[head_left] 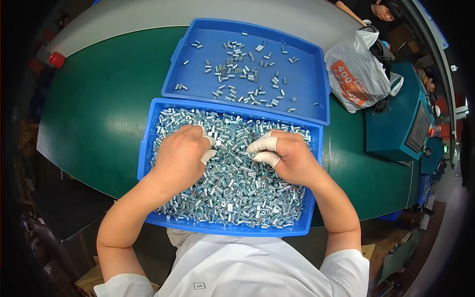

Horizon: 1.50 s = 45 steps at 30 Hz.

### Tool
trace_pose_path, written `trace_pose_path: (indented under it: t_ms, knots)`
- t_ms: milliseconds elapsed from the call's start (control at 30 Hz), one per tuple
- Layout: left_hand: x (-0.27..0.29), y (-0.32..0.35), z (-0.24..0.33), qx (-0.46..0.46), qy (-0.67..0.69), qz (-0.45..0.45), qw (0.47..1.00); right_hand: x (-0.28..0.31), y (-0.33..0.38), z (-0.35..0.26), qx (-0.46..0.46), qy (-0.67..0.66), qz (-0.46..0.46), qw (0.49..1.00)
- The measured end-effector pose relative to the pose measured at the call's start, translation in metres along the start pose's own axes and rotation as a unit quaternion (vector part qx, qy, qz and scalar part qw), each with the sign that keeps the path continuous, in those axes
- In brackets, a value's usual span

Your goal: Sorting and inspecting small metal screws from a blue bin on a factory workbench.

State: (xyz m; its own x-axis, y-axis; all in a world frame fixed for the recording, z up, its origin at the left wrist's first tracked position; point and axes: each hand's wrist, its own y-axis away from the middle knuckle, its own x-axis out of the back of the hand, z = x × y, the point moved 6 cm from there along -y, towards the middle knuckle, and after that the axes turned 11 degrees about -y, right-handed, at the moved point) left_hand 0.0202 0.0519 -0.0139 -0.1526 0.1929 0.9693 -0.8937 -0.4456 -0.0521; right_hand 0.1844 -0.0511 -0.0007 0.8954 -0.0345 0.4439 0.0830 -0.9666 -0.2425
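Green work surface (99, 114), curved at its near edge, with a pale grey band along the far side. On it, two blue plastic trays set one behind the other, edges touching. Far tray (316, 89): shallow, a thin scatter of small silver metal sleeves (237, 69) spread loosely over its floor, much blue showing between them. Near tray (144, 158): filled almost wall to wall with a dense heap of the same small silver cylinders (237, 193) — heap lies directly in front of the person's torso. To the right of the far tray, a white plastic bag (356, 69) with an orange panel, slumped on the surface; beyond it a teal machine housing (396, 119). Small red cap-shaped item (57, 60) at the far left edge. Left hand (180, 158): curled, knuckles up, resting on the heap, white finger cots on the fingertips, which are bent down into the parts; cannot tell whether a piece is pinched. Right hand (292, 156): also curled on the heap, cot-covered thumb and forefinger brought together toward the centre — a piece between them is not distinguishable. The two hands are near each other, not touching.
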Motion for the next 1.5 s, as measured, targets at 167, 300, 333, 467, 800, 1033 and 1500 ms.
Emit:
trace_pose_path:
  t_ms: [167,300,333,467,800,1033,1500]
  knots:
    - [0.001,-0.002,0.01,0.001,0.023,0.079,0.997,-0.006,0.005,0.004,-0.092,-0.115,0.017,0.989]
    - [-0.001,-0.002,0.011,0.002,0.01,0.082,0.997,-0.012,0.011,0.014,-0.12,-0.186,0.013,0.975]
    - [-0.002,-0.002,0.014,-0.008,-0.006,0.083,0.997,-0.013,0.014,0.018,-0.143,-0.219,0.026,0.965]
    - [-0.002,-0.006,0.022,-0.034,-0.055,0.063,0.996,-0.012,0.017,0.022,-0.161,-0.303,0.025,0.939]
    - [0.001,-0.021,0.024,-0.044,-0.015,0.048,0.998,-0.007,0.024,0.032,-0.201,-0.443,0.082,0.87]
    - [0.012,-0.026,0.043,0.002,0.35,0.056,0.935,-0.011,0.026,0.032,-0.191,-0.517,0.106,0.828]
    - [-0.017,-0.018,0.041,0.042,0.536,0.057,0.841,-0.012,0.026,0.025,-0.183,-0.46,0.116,0.861]
